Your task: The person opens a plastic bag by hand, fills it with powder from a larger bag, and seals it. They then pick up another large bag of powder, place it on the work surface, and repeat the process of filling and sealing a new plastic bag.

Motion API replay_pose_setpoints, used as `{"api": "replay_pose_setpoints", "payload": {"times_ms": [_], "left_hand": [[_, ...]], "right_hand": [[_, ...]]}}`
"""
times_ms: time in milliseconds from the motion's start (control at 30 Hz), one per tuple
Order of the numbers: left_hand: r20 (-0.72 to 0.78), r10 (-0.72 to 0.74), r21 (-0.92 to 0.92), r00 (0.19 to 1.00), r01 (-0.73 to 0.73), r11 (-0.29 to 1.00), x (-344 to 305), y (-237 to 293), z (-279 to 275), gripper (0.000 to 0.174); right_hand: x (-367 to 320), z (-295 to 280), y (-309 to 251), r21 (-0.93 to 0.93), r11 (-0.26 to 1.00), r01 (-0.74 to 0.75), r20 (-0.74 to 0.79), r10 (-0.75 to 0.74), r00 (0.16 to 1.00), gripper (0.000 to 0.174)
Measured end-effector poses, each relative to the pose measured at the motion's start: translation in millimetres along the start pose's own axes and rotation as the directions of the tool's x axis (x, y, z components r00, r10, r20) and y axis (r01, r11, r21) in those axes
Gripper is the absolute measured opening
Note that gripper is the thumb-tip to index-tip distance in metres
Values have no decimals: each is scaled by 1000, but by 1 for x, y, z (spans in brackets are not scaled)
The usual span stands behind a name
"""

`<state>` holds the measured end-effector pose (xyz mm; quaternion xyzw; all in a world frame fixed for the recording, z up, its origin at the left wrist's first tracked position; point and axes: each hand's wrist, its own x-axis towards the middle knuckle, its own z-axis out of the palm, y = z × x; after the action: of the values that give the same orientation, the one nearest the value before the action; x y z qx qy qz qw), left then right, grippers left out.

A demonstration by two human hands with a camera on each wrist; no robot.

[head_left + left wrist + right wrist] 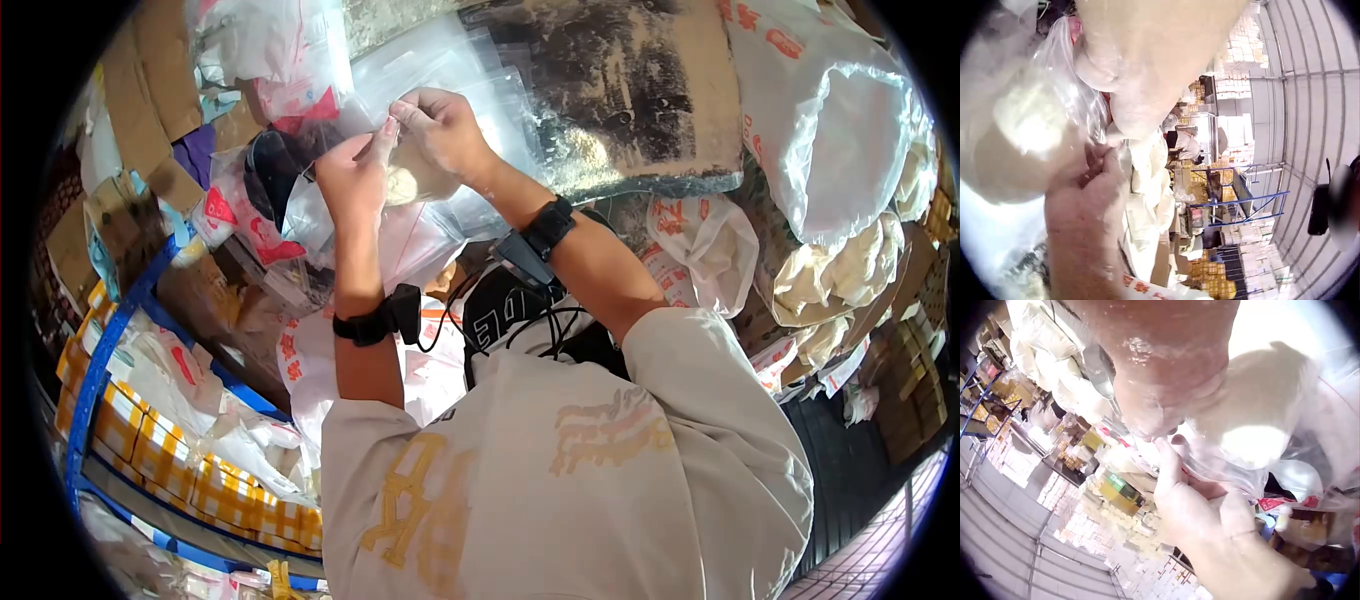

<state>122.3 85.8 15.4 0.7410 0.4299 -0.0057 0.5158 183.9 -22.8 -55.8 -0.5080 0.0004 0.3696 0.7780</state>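
Clear plastic bag (425, 215): held up in front of the person's chest, above the heaped stock; also seen close in the left wrist view (1029, 125) and the right wrist view (1310, 394).
Contents: a cream, soft-looking lump (412, 182) sitting in the upper part of the bag; what kind of item it is cannot be told.
Left hand (352, 168): fingers curled, pinching the bag's upper edge on its left side, with the palm against the bag.
Right hand (440, 122): thumb and fingertips closed together on the same upper edge, just beside the left hand's fingertips, touching or nearly so.
Wrist straps: black bands with small cameras on both forearms, cables trailing towards the chest.
Clothing: cream T-shirt (640, 470) with a yellow print.
Background, right: white bags with red lettering (705, 240) and bagged cream fabric (850, 270).
Background, top: worn cardboard sheet (650, 80) behind the hands.
Background, left: blue shelf frame (105, 345) holding yellow checked boxes (170, 460) and more bagged goods.
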Motion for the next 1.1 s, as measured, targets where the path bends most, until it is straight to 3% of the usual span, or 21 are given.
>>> {"api": "replay_pose_setpoints", "payload": {"times_ms": [100,167,267,367,500,600,867,1000,1100], "left_hand": [[35,93,182,995,-98,978,4,-15,-12,27],[35,36,69,999,-39,997,1,-17,-14,26],[17,0,-63,1000,1,998,-1,-21,-17,25],[8,-18,-156,1000,19,988,-1,-22,-18,24],[-9,-62,-41,998,61,997,-4,-10,-18,23],[-65,-102,-125,993,93,988,-3,-16,-15,26],[-100,-11,-116,995,0,993,-12,-12,-11,24],[-95,21,-163,995,-37,986,-15,-11,-7,23],[-59,103,183,993,-90,979,-16,-10,-19,22]], "right_hand": [[3,-1,2,-27,1000,-3,21,3,1000,16],[3,-3,-3,-119,993,23,46,-18,999,16],[6,-4,-2,51,996,-72,139,64,988,17],[2,-7,-12,-66,990,-124,245,136,960,17],[1,-5,-3,-45,999,-23,180,30,983,18],[1,-1,-3,-53,998,-35,148,42,988,18],[-3,4,-6,-35,998,-61,150,65,986,17],[0,4,-1,-88,996,18,142,-5,990,17],[0,3,-5,-41,999,-12,127,17,992,16]]}}
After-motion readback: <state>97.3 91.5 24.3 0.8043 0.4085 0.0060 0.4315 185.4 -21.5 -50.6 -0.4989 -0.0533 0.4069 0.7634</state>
